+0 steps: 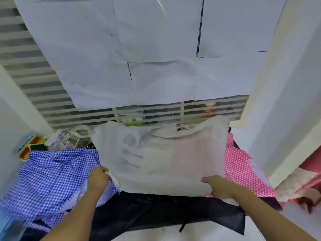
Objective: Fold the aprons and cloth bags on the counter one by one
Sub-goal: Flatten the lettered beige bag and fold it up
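Observation:
A white cloth bag [161, 157] with a faint grey utensil print lies spread over the pile on the counter. My left hand [98, 178] grips its near left corner by a white strap. My right hand [218, 186] pinches its near right edge. Under the bag lies a black apron [156, 211], which hangs toward me. A blue checked apron [50, 178] is bunched at the left. A pink checked apron [243, 169] shows at the right, partly hidden by the bag.
White paper sheets [147, 49] cover a slatted window [31, 66] behind the counter. A red, yellow and green box [32, 148] and a wire rack [69, 138] stand at the back left. A white wall [295, 84] closes the right side.

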A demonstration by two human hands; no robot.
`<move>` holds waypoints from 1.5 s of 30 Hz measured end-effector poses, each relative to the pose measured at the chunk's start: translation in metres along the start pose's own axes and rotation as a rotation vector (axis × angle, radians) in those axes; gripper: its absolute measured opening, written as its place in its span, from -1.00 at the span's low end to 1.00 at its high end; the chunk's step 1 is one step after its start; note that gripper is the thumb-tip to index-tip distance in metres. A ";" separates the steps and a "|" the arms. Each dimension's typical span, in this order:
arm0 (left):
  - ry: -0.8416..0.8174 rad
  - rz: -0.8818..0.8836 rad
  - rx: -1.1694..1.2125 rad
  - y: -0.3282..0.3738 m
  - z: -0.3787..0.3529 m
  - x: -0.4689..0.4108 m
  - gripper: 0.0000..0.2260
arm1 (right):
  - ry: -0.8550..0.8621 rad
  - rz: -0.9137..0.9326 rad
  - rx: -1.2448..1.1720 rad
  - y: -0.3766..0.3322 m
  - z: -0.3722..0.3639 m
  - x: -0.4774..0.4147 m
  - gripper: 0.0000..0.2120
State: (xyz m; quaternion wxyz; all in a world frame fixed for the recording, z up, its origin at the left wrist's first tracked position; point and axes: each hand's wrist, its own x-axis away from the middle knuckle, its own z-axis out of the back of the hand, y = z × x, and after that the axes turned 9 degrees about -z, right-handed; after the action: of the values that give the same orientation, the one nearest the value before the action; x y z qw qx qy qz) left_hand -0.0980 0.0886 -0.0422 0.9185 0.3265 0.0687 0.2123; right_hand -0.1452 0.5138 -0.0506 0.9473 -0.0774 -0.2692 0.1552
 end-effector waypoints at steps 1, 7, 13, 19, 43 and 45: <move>0.027 0.041 -0.025 -0.010 -0.001 0.004 -0.77 | -0.116 0.003 -0.005 -0.005 -0.007 0.001 -0.63; -0.037 0.339 0.193 -0.036 0.007 -0.001 -0.83 | -0.492 0.051 -0.095 -0.028 0.001 -0.015 -0.75; 0.054 0.631 0.851 -0.034 -0.002 0.008 -0.86 | 0.327 -0.123 -0.513 -0.034 0.049 -0.078 -0.65; -0.040 0.770 0.825 -0.040 -0.031 0.031 -0.52 | 0.503 -0.369 -0.525 -0.024 0.070 -0.123 0.02; -0.248 0.596 0.045 -0.057 0.012 0.034 -0.68 | -0.479 -0.481 0.199 0.007 0.069 -0.113 -0.84; -0.251 0.620 0.038 -0.051 0.008 0.032 -0.83 | -0.496 -0.491 0.262 0.011 0.062 -0.121 -0.69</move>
State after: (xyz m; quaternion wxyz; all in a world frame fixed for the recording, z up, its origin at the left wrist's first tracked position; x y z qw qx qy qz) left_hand -0.0498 0.0623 -0.0672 0.8053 0.3724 -0.1436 0.4384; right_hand -0.2791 0.4877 -0.0593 0.8643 0.1514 -0.4788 -0.0296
